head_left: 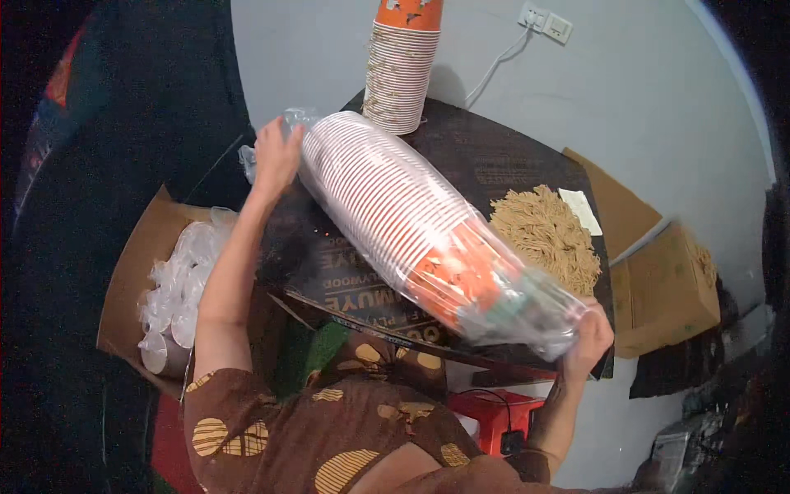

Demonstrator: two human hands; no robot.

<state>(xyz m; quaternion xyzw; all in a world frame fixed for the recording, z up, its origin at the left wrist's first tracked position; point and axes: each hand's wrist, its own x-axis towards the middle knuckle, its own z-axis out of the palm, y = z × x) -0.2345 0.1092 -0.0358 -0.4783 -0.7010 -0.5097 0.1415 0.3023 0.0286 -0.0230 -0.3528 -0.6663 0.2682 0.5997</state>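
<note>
A long nested stack of paper cups [387, 193], white-rimmed with an orange printed side, lies slantwise across the dark table inside a clear plastic bag [527, 317]. My left hand [278, 156] is closed on gathered plastic at the far left end, beside the topmost rims. At the near right end, my right hand [587, 339] grips the bunched plastic beyond the orange base; some of its fingers are hidden. Behind the bagged stack stands a second, unbagged stack of cups [401, 78], with thin string-like bits along its rims.
A pile of tan cords [550, 235] lies right on the plywood table [329, 272], beside a white slip [581, 212]. An open carton [132, 288] of bagged cups stands left. Another carton [671, 288] is at right. A red stool [498, 416] sits under the table's near edge.
</note>
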